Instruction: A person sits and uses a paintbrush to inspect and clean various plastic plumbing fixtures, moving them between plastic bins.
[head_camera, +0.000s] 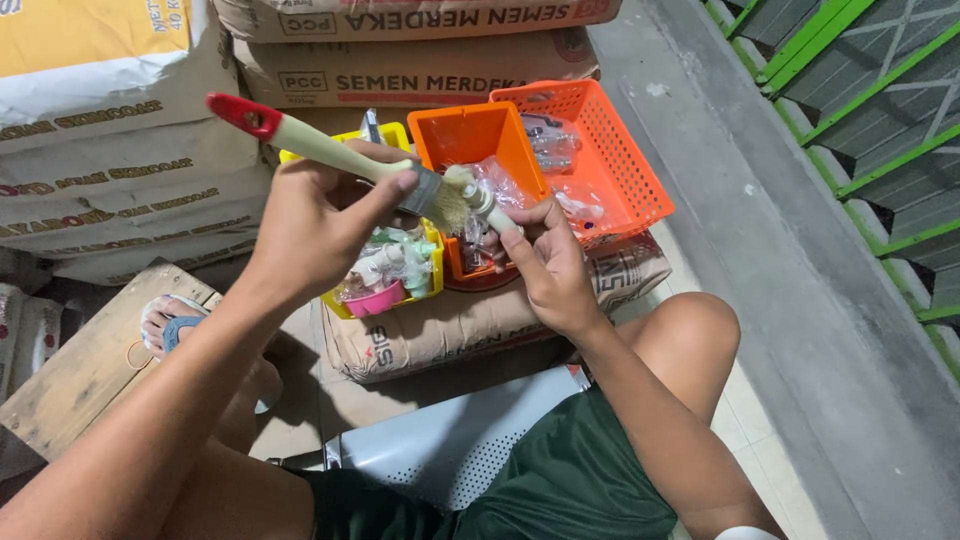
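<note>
Nearest us: our lap in dark green shorts (560, 480), seated on a grey perforated bench (450, 440), right knee (690, 325) raised. Our left hand (315, 215) is clamped on the cream handle of a paintbrush (330, 150), red tip pointing up-left, bristles touching a small white fitting (482, 200). Our right hand (550, 265) pinches that fitting between fingertips, over the front rim of the solid orange bin (470, 135).

Around: a yellow bin (432, 265) left of it, holding bagged parts and a pink cup (375, 300); a meshed orange basket (610, 150) right of it, holding clear bags. All three rest on a brown cement sack (450, 325); more sacks are stacked behind.

Hidden: our left hand covers most of the yellow bin; the bag contents are hard to make out. A sandalled foot (165, 320) rests on a wooden board (80, 370) at left.

Open room: bare concrete floor (800, 300) right of the sacks, up to green railings (880, 120).
</note>
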